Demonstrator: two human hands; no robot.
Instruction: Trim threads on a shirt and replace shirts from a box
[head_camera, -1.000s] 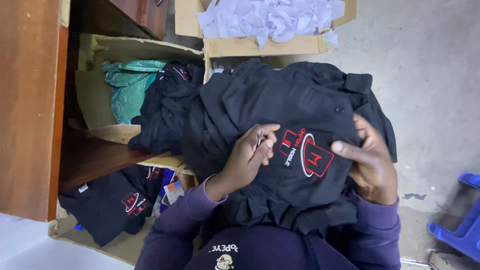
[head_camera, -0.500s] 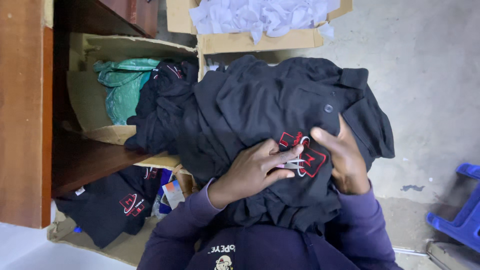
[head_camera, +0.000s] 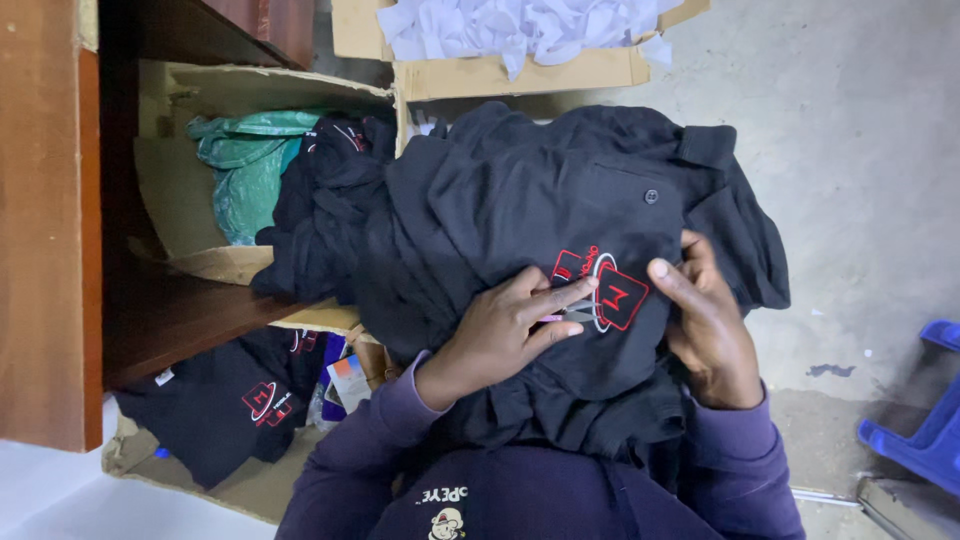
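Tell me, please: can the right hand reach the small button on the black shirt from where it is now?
Probably yes. The right hand rests on the black shirt beside the red emblem, and the button lies uncovered just above, with nothing between.

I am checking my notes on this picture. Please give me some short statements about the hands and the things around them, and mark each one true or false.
1. The left hand holds small snips at the red emblem. True.
2. The shirt is white. False: it is black.
3. The right hand touches the shirt. True.
4. The cardboard box at the top holds green bags. False: it holds white scraps.
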